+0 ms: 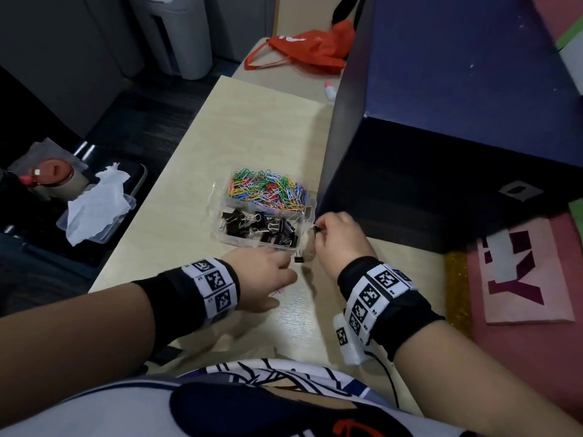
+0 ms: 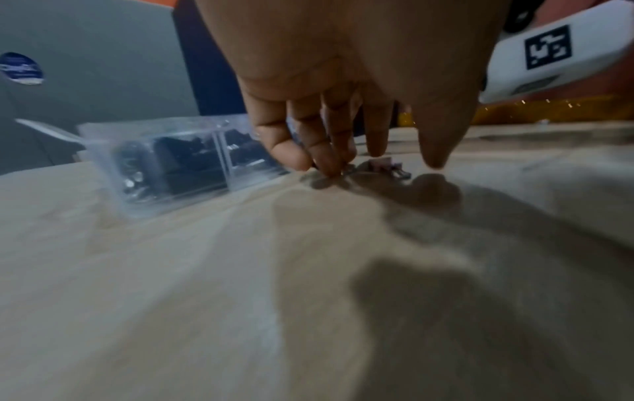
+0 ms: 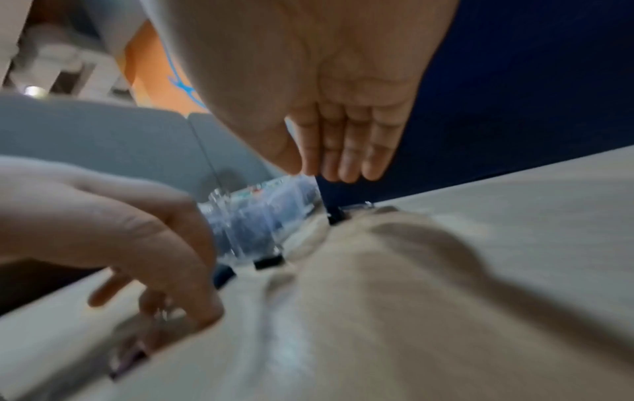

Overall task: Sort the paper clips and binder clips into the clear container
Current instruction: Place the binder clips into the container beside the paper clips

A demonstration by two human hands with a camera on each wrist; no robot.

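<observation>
While the clear plastic two-compartment container (image 1: 217, 197) sits on the pale wood-grain surface (image 1: 252, 127), its far compartment is filled with multicoloured wire paper clips (image 1: 266, 187) and its near compartment with black metal binder clips (image 1: 262, 227). One small black binder clip (image 1: 298, 258) lies loose on the surface just beside the container's near right corner, between the two hands. The left hand (image 1: 263, 274) is lowered to the surface just in front of the container, and in the left wrist view its fingertips (image 2: 329, 165) are curled down and pinched on small clips lying there; those clips are too blurred to be told apart. A faint pinkish clip (image 1: 279, 291) is seen on the surface touching this hand. The right hand (image 1: 339, 238) is held beside the container's right wall, its fingers kept together and nearly straight in the right wrist view, with thumb and forefinger closed on a small dark clip (image 1: 316, 229) at the container's rim. Just right of that hand stands a large dark blue box (image 1: 457, 121). Farther back on the surface lies a red fabric bag (image 1: 312, 48). Well apart to the left, off the surface, a clear plastic tub with white tissue (image 1: 97, 212) is seen.
</observation>
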